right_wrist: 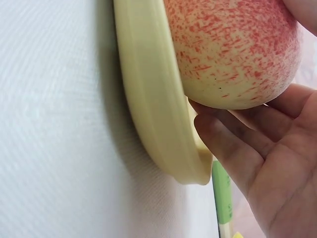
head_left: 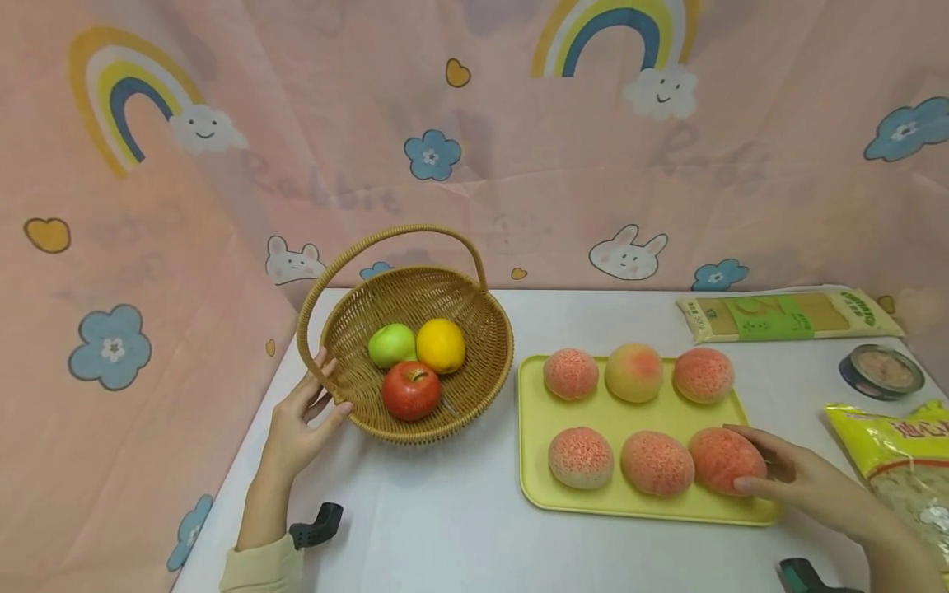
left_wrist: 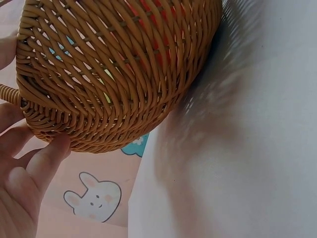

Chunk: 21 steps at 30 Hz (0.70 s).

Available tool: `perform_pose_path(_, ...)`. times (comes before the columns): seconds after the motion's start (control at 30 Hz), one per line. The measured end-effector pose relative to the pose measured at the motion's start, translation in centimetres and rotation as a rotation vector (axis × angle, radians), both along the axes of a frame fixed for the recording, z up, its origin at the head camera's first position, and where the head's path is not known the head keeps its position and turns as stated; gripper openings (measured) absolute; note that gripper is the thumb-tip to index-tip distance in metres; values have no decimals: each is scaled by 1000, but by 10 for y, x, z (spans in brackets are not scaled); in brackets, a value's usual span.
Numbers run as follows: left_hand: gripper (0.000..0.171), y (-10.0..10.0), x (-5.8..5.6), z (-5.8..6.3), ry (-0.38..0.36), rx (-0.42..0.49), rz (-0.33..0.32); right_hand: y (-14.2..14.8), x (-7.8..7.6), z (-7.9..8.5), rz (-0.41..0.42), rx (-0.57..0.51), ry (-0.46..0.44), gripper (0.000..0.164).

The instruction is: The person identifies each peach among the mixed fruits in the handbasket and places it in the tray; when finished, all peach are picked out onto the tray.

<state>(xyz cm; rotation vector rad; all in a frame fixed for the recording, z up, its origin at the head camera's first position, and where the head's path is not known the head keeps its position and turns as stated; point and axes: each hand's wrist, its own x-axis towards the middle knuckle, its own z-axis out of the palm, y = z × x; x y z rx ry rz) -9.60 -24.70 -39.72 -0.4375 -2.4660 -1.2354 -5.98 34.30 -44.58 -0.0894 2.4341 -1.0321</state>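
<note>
A wicker basket (head_left: 483, 350) with a tall arched handle stands at the left, tilted toward me. Inside lie a green apple (head_left: 391, 345), a yellow orange-like fruit (head_left: 441, 347) and a red apple (head_left: 411, 392). My left hand (head_left: 295, 432) grips the basket's left rim by the handle's foot; fingers and thumb press its weave (left_wrist: 119, 74) in the left wrist view. On the yellow-green tray (head_left: 615, 416), peaches lie in two rows of three. Around the front right peach (head_left: 726, 459) curls my right hand (head_left: 811, 482), thumb and fingers on opposite sides of its speckled skin.
Right of the tray are a noodle packet (head_left: 786, 317), a round tin (head_left: 882, 372) and a yellow plastic bag (head_left: 908, 469). A pink patterned cloth (head_left: 504, 165) hangs behind the white table (head_left: 430, 519). Black wrist devices (head_left: 317, 527) show near both forearms.
</note>
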Motion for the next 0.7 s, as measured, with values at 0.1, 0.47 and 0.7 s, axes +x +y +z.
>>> perform_pose_path(0.1,58,0,0,0,3,1,2,0,0,-1,4,-4,1,72)
perform_pose_path(0.47,64,-16,-12,-31,27,-5,32,8,3,-7,-11,3,147,64)
perform_pose_path(0.7,74,-9,0,-22,38,-55,211,19,7,-10,-57,-117,404,59)
